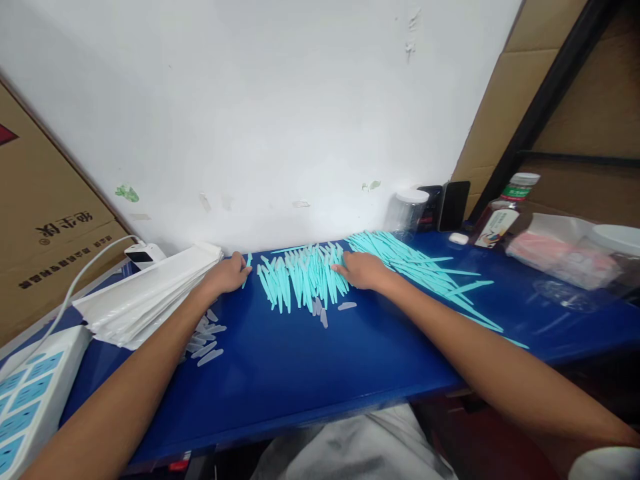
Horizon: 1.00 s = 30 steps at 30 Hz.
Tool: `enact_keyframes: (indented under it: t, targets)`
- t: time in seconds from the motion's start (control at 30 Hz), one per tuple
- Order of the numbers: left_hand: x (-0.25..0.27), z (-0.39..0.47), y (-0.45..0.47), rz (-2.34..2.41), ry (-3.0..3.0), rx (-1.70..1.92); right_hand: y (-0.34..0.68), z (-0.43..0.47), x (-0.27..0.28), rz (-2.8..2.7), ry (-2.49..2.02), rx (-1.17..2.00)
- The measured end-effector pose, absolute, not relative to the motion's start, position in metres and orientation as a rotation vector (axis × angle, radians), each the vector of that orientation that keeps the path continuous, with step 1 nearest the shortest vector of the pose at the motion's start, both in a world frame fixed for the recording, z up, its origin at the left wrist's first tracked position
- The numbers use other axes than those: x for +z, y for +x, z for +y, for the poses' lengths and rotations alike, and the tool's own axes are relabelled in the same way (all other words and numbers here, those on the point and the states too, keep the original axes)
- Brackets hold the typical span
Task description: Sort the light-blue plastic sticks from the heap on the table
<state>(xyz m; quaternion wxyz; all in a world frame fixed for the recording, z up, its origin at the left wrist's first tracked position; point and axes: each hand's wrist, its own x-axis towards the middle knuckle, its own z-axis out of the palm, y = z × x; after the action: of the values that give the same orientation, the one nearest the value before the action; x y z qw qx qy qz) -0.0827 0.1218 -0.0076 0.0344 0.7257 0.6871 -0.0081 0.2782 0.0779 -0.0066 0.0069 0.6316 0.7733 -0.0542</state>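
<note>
A spread row of turquoise eyebrow razors [305,277], many with clear blade caps at their far ends, lies on the blue table [300,373]. My left hand [233,272], left of the row, is closed with a single turquoise razor [248,268] upright between thumb and fingers. At the row's right end, my right hand [364,270] has its thumb and fingers around the outermost razors; its fingertips are partly hidden. Several loose clear caps [323,315] lie just in front of the row. More clear caps [207,340] are heaped beside my left forearm.
A pile of turquoise sticks [425,267] fans out on the right. White plastic sleeves [150,293] and a power strip [37,400] sit on the left. Along the back right stand a clear jar [407,213], a phone [454,205] and a bottle [503,213]. The wall [280,120] closes the back.
</note>
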Motion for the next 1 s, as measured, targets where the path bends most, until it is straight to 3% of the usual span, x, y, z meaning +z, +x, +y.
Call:
enact_keyframes:
  t: [0.33,0.83,1.0]
  targets:
    - [0.020,0.105,-0.078,1.697,2.235,-0.208,0.278,0.079,-0.007,2.419,1.973,-0.165]
    - [0.003,0.094,-0.046,1.633,2.481,0.016,0.277,0.075,-0.004,2.411,1.991,-0.182]
    - [0.005,0.096,-0.047,1.854,2.375,-0.003,0.276,0.076,-0.004,2.416,1.987,-0.179]
